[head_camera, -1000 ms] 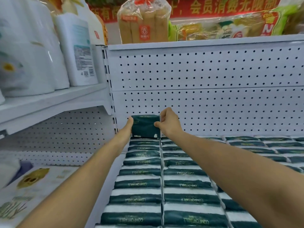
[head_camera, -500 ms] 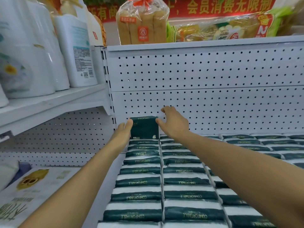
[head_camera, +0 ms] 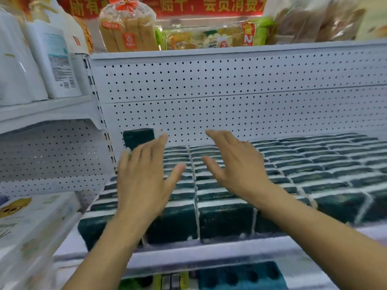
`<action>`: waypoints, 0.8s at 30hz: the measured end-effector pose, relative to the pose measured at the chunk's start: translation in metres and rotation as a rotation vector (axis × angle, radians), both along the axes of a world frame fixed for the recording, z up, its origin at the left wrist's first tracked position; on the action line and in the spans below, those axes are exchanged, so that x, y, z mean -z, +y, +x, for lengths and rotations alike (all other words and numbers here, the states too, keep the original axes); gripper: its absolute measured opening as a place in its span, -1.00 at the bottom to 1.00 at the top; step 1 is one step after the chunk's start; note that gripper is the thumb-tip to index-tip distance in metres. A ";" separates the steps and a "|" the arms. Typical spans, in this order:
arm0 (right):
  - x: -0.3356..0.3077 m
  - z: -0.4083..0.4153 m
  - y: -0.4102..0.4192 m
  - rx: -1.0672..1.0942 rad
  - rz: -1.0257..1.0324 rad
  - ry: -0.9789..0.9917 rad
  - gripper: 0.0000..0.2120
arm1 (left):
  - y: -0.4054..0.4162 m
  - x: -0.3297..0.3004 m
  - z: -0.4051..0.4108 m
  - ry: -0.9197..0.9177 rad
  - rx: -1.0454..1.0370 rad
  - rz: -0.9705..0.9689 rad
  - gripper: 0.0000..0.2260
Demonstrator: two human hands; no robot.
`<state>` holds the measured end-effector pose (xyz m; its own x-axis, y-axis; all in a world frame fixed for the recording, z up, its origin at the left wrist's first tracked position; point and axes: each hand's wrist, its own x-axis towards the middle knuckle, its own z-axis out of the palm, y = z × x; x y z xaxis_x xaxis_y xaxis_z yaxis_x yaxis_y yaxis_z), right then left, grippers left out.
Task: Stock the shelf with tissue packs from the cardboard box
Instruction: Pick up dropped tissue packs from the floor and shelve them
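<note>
1. Both hands have let go of the tissue pack and drawn back toward the frame's centre.
2. Left hand and right hand hover, fingers spread wide, holding nothing.
3. The pack stands upright at centre left, atop the rows on the shelf, against the pegboard.

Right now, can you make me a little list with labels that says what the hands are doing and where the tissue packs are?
left hand: open, fingers spread, holding nothing
right hand: open, fingers spread, holding nothing
raised tissue pack: dark green, atop the far left row against the pegboard back panel
rows of tissue packs: fill the shelf below both hands
top shelf: bagged bread
left shelf: white bottles
</note>
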<state>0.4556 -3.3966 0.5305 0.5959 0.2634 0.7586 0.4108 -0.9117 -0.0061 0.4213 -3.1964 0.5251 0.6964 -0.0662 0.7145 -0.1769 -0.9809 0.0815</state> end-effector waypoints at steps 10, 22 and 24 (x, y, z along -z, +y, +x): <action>0.115 -0.206 -0.188 0.217 -0.015 0.131 -0.51 | -0.187 0.094 -0.150 0.098 0.369 0.013 -0.49; 0.287 -0.351 -0.385 0.608 0.107 0.611 -0.56 | -0.379 0.266 -0.219 0.684 0.682 0.157 -0.53; 0.317 -0.363 -0.407 0.664 0.159 0.689 -0.55 | -0.402 0.295 -0.218 0.805 0.718 0.171 -0.53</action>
